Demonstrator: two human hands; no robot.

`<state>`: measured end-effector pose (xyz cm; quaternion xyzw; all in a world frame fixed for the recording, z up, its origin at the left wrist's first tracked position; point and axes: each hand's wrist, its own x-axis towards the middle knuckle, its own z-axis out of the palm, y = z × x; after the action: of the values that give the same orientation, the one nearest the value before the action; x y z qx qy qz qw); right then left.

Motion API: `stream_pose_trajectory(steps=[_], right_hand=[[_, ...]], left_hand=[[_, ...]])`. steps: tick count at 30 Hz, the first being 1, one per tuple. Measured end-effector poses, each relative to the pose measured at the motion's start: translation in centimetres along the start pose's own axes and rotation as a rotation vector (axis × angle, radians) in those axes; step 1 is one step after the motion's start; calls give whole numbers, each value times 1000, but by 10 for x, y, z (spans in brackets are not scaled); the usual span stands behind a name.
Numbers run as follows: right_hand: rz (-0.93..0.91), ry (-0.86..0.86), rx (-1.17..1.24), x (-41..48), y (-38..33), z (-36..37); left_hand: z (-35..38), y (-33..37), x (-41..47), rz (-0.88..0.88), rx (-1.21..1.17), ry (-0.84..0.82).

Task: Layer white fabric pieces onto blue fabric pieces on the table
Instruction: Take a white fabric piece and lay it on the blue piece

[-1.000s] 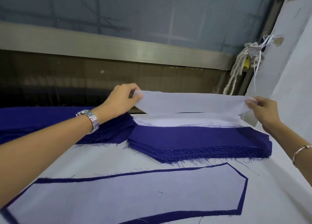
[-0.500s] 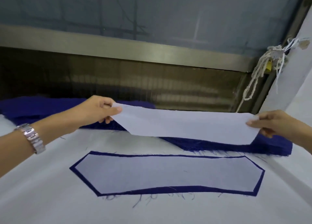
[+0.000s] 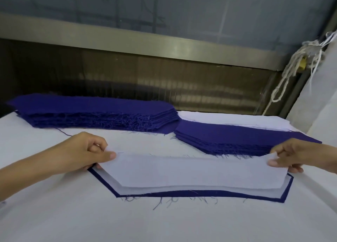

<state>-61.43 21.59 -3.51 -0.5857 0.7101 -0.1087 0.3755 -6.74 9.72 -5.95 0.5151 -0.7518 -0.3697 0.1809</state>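
1. Table [image 3: 73, 214], white-covered, filled the lower view; metal rail [image 3: 164, 48] ran behind it.
2. Left blue stack [image 3: 94, 112] sat far left, frayed edges facing the camera.
3. Right blue stack [image 3: 233, 138] sat far right, touching the left one and hiding the near edge of the white stack [image 3: 237, 120] behind it.
4. White piece [image 3: 191, 170] was held low over the centre, sagging, covering most of what lay below.
5. Blue piece [image 3: 182, 194] lay flat near centre; only its border showed, with a white layer [image 3: 116, 185] already on it.
6. Left hand [image 3: 87, 154] pinched the white piece's left end, thumb on top.
7. Right hand [image 3: 291, 156] pinched its right end, overlapping the right blue stack's near corner.
8. Rope [image 3: 291, 72] hung far right.
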Motion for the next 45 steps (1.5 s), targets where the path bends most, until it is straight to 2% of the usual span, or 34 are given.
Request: stream_pose_trajectory(steps=[5,22,39,45], right_hand=[[16,-17,-6,0,3,2],[14,18,-29,-5,-4,9],[37,32,-46,-11,-12,13],[91,47,-91,-14,-14,13]], left_hand=[[4,-4,5,-16,13,-8],[5,-30,9,149,193,47],[2,-36,10,147,174,33],[2,-39,10,202,288,145]])
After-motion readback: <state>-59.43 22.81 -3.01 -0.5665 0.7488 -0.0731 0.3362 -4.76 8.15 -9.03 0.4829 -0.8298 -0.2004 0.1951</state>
